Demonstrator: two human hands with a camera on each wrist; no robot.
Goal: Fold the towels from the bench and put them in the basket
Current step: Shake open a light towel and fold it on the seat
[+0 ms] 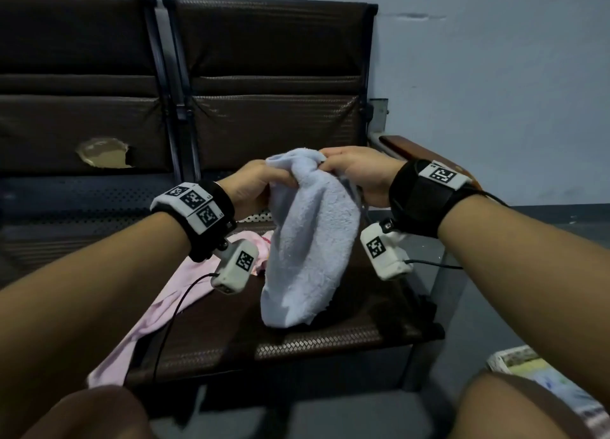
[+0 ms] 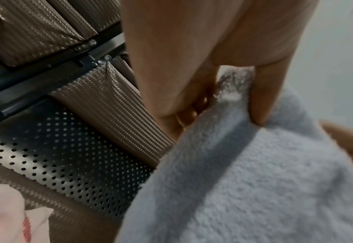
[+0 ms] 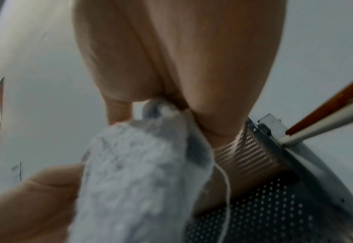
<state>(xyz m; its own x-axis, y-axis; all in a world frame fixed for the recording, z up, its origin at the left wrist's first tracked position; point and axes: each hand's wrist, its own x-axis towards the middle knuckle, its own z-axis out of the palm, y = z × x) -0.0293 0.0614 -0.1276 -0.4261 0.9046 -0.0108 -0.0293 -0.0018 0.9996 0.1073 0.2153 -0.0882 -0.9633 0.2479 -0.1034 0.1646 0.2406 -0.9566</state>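
A pale blue towel [image 1: 307, 240] hangs bunched above the brown bench seat [image 1: 330, 339], its lower end touching the cushion. My left hand [image 1: 260, 184] pinches its top edge from the left; in the left wrist view the thumb and fingers of that hand [image 2: 233, 92] clamp the blue towel [image 2: 254, 180]. My right hand [image 1: 350, 171] grips the same top edge from the right, and in the right wrist view that hand [image 3: 171, 102] pinches a corner of the towel [image 3: 140, 172]. A pink towel [image 1: 165, 306] lies spread on the seat, lower left.
The bench has dark padded backrests [image 1: 270, 75] and a torn patch [image 1: 105, 154] on the left seat's back. A wooden armrest [image 1: 412, 151] is just right of my right hand. The corner of a pale basket [image 1: 541, 376] with cloth in it sits on the floor, lower right.
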